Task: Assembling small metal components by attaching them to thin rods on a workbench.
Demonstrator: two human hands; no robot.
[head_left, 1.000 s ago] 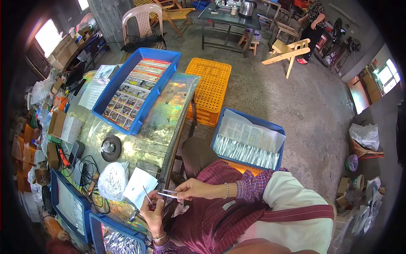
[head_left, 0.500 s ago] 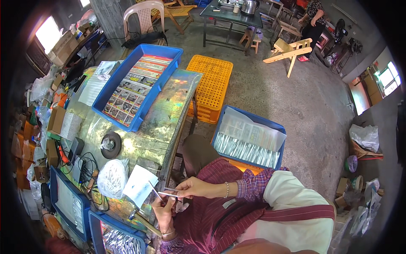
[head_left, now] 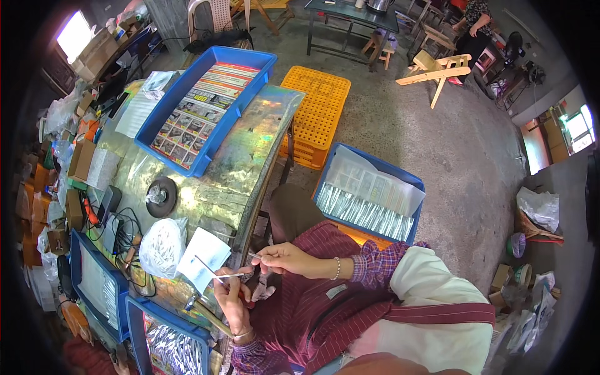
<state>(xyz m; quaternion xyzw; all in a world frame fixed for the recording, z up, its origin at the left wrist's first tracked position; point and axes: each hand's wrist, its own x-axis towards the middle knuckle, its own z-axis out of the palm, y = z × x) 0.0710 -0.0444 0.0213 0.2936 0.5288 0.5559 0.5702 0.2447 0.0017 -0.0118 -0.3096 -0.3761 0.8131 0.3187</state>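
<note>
My left hand (head_left: 230, 299) and my right hand (head_left: 282, 257) meet at the near edge of a shiny table (head_left: 250, 150). Between them they hold a thin white stick-like piece (head_left: 230, 274), lying roughly level. The left hand also pinches a second thin stick (head_left: 205, 263) that angles up and to the left. A white paper sheet (head_left: 202, 250) lies just beyond the fingers. Next to the sheet sits a clear bag of small white pieces (head_left: 162, 245).
A blue tray of flat packets (head_left: 206, 109) rests on the table's far part, a round black disc (head_left: 160, 195) nearer. Another blue tray of white packs (head_left: 367, 197) sits on the floor to my right, beside a yellow crate (head_left: 319, 112). Blue trays (head_left: 97, 281) and cables crowd my left.
Both hands have stayed together at the table edge with the thin pieces. The left hand has shifted slightly, and the view has tilted a little.
</note>
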